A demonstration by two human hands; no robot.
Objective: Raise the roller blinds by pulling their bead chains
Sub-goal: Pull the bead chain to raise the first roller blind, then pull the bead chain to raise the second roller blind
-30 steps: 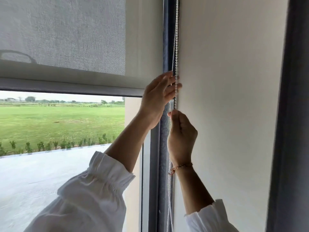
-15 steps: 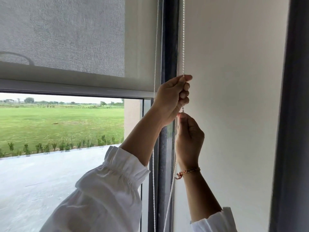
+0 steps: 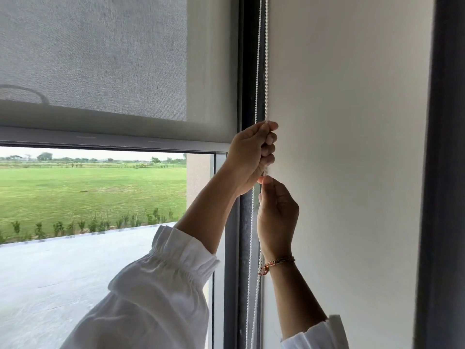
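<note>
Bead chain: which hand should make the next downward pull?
Left, probably. The left hand is fisted on the chain at the higher point; the right hand pinches it just below, with less travel left.

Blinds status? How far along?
Done: left blind partly raised, its bottom bar above open glass. In hand: left hand and right hand grip the chain, left above right. Left: the rest of this blind, plus the right blind, fully down.
</note>
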